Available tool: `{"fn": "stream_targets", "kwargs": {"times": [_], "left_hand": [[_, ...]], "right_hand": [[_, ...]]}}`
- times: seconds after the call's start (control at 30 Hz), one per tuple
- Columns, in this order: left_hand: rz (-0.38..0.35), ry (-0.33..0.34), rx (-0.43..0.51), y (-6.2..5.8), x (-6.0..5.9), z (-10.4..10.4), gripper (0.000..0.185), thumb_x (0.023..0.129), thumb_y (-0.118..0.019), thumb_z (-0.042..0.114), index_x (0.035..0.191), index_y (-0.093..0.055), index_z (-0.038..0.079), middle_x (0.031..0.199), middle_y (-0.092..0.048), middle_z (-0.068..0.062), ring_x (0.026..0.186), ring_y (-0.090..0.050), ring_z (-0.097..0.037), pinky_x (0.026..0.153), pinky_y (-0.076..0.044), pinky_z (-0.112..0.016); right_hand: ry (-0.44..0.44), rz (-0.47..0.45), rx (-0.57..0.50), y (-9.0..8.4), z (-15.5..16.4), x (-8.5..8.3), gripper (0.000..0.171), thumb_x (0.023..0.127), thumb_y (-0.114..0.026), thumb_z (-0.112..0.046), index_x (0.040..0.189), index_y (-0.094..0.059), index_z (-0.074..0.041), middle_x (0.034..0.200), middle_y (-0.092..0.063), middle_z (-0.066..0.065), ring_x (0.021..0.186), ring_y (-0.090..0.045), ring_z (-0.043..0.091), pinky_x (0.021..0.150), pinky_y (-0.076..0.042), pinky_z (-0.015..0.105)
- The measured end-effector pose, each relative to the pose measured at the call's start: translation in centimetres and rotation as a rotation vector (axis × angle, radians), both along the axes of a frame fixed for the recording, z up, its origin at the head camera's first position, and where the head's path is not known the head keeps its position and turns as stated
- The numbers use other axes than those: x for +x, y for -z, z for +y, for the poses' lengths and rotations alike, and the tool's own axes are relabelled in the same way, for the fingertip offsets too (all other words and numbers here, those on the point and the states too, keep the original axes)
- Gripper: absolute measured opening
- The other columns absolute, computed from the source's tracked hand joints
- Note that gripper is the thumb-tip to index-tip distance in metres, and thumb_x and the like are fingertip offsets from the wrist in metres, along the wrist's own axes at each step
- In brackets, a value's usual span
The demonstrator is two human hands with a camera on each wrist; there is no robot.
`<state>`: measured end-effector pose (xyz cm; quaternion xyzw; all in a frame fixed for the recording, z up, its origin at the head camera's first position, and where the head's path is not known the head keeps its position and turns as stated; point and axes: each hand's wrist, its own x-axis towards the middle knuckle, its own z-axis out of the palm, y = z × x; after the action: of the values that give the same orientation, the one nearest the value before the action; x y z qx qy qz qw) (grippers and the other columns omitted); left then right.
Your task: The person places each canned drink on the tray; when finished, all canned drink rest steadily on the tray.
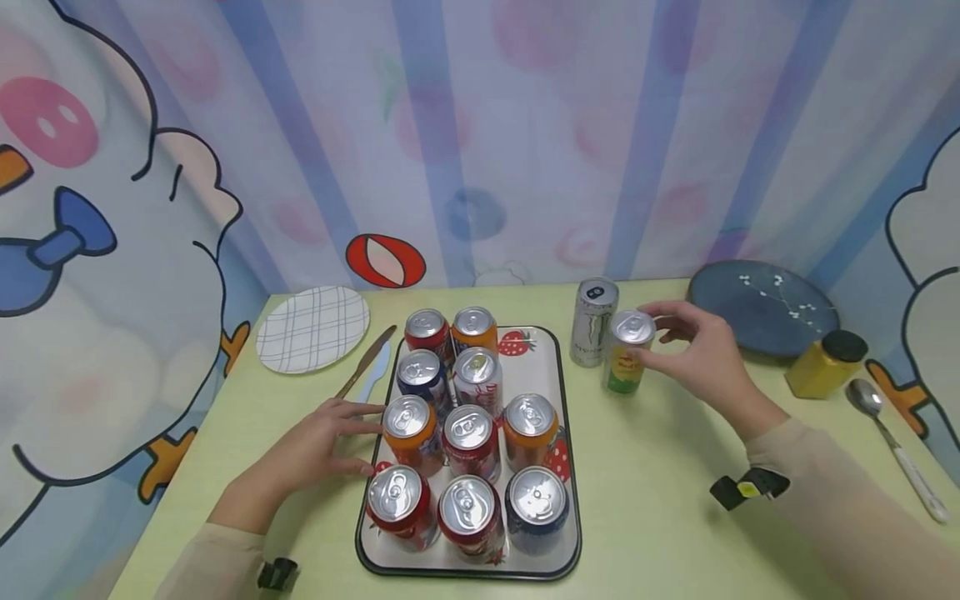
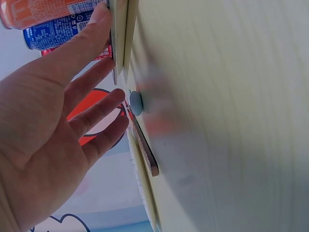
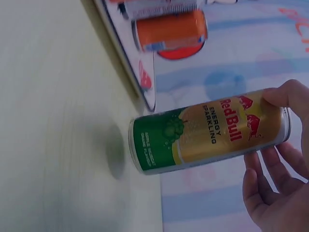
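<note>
A white strawberry-print tray (image 1: pixel 542 354) holds several upright soda cans (image 1: pixel 468 433). My left hand (image 1: pixel 348 435) lies flat on the table at the tray's left edge. Its fingers (image 2: pixel 91 38) are straight, and the index fingertip touches the tray rim (image 2: pixel 120 34) beside an orange can (image 1: pixel 408 429). Right of the tray, my right hand (image 1: pixel 693 350) grips a yellow-and-green Red Bull can (image 1: pixel 626 357) near its top. In the right wrist view the Red Bull can (image 3: pixel 207 133) is held by the fingertips (image 3: pixel 282 99), its base a little off the table. A tall silver Monster can (image 1: pixel 594 321) stands just to its left.
A knife (image 1: pixel 367 360) and a plaid white plate (image 1: pixel 312 327) lie left of the tray. A dark blue plate (image 1: pixel 761 308), a yellow jar (image 1: pixel 825 364) and a spoon (image 1: pixel 892 446) sit at the right. A cartoon-print curtain backs the table.
</note>
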<state>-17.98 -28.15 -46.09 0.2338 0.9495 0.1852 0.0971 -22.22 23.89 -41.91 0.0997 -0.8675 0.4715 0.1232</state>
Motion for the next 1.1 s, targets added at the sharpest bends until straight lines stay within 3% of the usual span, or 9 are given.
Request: {"fn": "stream_targets", "kwargs": {"times": [0.2,0.37,0.5,0.73,1.1], "left_hand": [[-0.011,0.005,0.009,0.0,-0.1,-0.1,0.053,0.076,-0.090,0.041,0.125,-0.076,0.027,0.150,-0.060,-0.005,0.143,-0.048,-0.039,0.119,-0.033,-0.068],[-0.006,0.011,0.009,0.1,-0.1,0.0,0.054,0.075,-0.090,0.040,0.125,-0.076,0.025,0.149,-0.060,-0.006,0.143,-0.048,-0.039,0.121,-0.028,-0.069],[-0.007,0.004,0.007,0.0,-0.1,0.0,0.054,0.075,-0.090,0.041,0.125,-0.076,0.026,0.149,-0.060,-0.006,0.143,-0.048,-0.040,0.121,-0.027,-0.070],[-0.031,-0.010,0.011,0.0,-0.1,0.1,0.053,0.077,-0.090,0.041,0.126,-0.076,0.028,0.150,-0.060,-0.005,0.144,-0.046,-0.039,0.119,-0.031,-0.070],[-0.002,0.005,0.000,-0.1,-0.1,0.0,0.053,0.075,-0.090,0.042,0.124,-0.077,0.028,0.149,-0.060,-0.005,0.143,-0.047,-0.040,0.118,-0.036,-0.068]], "right_hand": [[-0.176,0.091,-0.029,-0.8,-3.0,1.0,0.053,0.078,-0.091,-0.009,0.126,-0.070,-0.012,0.118,-0.072,0.003,0.097,-0.065,0.007,0.085,-0.056,0.017],[-0.281,0.060,-0.052,-0.5,-5.6,0.6,0.052,0.080,-0.090,-0.012,0.127,-0.069,-0.012,0.122,-0.072,0.004,0.103,-0.069,0.013,0.093,-0.058,0.025],[-0.327,-0.002,-0.059,0.1,-7.2,-0.4,0.053,0.081,-0.090,-0.017,0.129,-0.069,-0.013,0.124,-0.071,0.004,0.106,-0.069,0.017,0.095,-0.059,0.030],[-0.396,-0.066,-0.070,1.2,-8.8,-1.5,0.052,0.080,-0.091,-0.020,0.128,-0.069,-0.015,0.122,-0.071,0.003,0.105,-0.070,0.019,0.099,-0.058,0.048],[-0.465,-0.106,-0.055,1.3,-8.9,-2.0,0.055,0.083,-0.089,-0.018,0.133,-0.067,-0.014,0.127,-0.069,0.006,0.112,-0.068,0.026,0.102,-0.055,0.058]]}}
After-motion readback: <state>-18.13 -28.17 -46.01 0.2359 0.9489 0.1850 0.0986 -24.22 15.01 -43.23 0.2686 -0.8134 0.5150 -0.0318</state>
